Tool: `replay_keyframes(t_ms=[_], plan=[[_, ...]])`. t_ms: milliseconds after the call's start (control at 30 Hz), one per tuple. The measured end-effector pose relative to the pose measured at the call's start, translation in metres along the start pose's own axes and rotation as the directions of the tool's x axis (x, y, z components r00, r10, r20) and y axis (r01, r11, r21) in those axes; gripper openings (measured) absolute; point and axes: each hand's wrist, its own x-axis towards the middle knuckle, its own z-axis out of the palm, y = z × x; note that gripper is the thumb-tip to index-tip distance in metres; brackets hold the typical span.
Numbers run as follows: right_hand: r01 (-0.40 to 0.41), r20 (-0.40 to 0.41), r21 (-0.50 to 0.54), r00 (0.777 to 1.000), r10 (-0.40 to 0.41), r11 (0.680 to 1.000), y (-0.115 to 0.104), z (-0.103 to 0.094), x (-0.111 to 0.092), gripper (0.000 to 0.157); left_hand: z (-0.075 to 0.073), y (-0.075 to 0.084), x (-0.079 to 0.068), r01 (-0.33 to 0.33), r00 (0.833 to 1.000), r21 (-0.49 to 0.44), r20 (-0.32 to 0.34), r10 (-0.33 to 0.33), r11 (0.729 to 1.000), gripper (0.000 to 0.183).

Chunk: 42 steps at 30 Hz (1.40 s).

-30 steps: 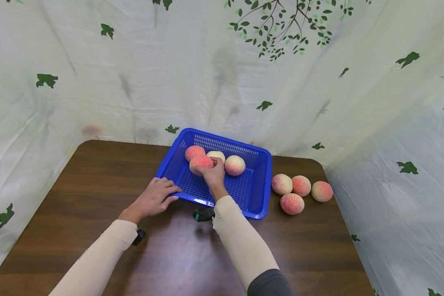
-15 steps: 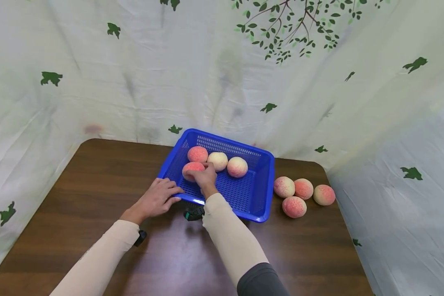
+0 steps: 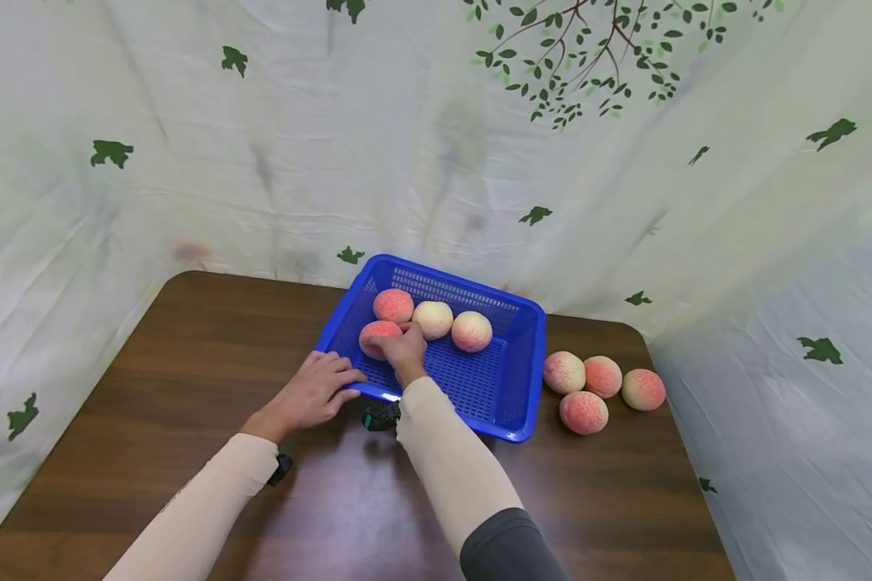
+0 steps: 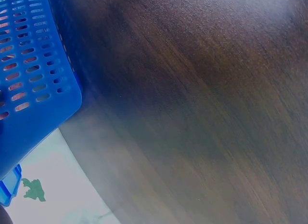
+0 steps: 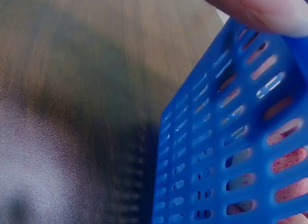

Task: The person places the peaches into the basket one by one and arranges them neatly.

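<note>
A blue slatted plastic basket (image 3: 519, 403) sits on the table, with two red peaches and two paler ones inside. My right hand (image 3: 404, 355) reaches over its near wall and holds the front-left red peach (image 3: 376, 332) between thumb and fingers, low in the basket. Behind that peach lies another red peach (image 3: 393, 306); to the right are a cream peach (image 3: 433, 319) and a pink-blushed peach (image 3: 471, 331). My left hand (image 3: 318, 391) grips the basket's near-left corner, fingers over the rim. A fingertip (image 5: 274, 9) shows close by the basket wall in the right wrist view.
Outside the basket's right side lie several more peaches (image 3: 584, 412), one near the right table edge. The brown wooden table (image 3: 174, 363) meets a white leaf-printed curtain (image 3: 298, 161) behind and at the sides. Dark devices are strapped to both wrists.
My right hand has moved left and lowered the red peach to the front-left of the basket, apart from the cream one. My left hand stays at the corner; the head view has shifted slightly.
</note>
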Motion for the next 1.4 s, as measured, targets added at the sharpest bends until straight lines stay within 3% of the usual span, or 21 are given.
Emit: replay_keyframes(t_ms=[267,633,933,1267,1400], plan=[[-0.001,0.021,-0.023,1.0,0.001,1.0,0.003,0.002,0.003,0.065,-0.001,0.002,0.0,0.029,0.999,-0.005,0.028,-0.029,1.0,0.016],[0.033,0.103,0.026,0.994,-0.036,0.999,0.005,-0.001,0.004,0.077,0.0,0.002,0.001,0.004,1.0,0.004,0.012,-0.004,1.0,0.017],[0.087,0.1,0.028,0.991,-0.09,0.996,0.0,-0.003,0.001,0.069,-0.002,0.002,0.0,0.021,1.0,-0.006,0.018,-0.021,1.0,0.016],[0.144,0.224,0.032,0.963,-0.147,0.989,-0.003,-0.027,-0.005,0.072,-0.001,0.002,0.0,0.013,1.0,-0.009,0.017,-0.013,1.0,0.015],[0.132,0.262,0.068,0.954,-0.146,0.989,-0.008,-0.042,-0.008,0.072,-0.002,0.001,0.0,0.02,1.0,-0.01,0.023,-0.019,1.0,0.015]])
